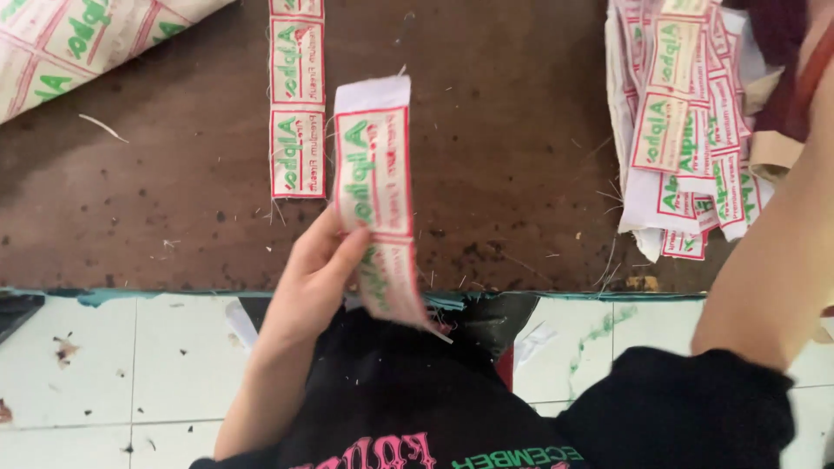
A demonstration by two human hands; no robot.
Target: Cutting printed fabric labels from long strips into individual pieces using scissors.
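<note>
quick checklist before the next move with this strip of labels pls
1. Left hand grips the label strip: ok, thumb and fingers pinch its edge.
2. Strip clear of the table: ok, held up in the air.
3. Right hand position: cannot tell, only the forearm shows.
4. Second strip lies flat on the table: ok.
5. Pile of cut labels is tidy: not ok, loosely heaped.
6. Table free of loose threads: not ok.

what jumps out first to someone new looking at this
The left hand at centre holds up a strip of white cloth labels with red borders and green print, above the brown table. At the table's right edge lies a heap of cut labels; another flat strip lies upper middle.
</note>
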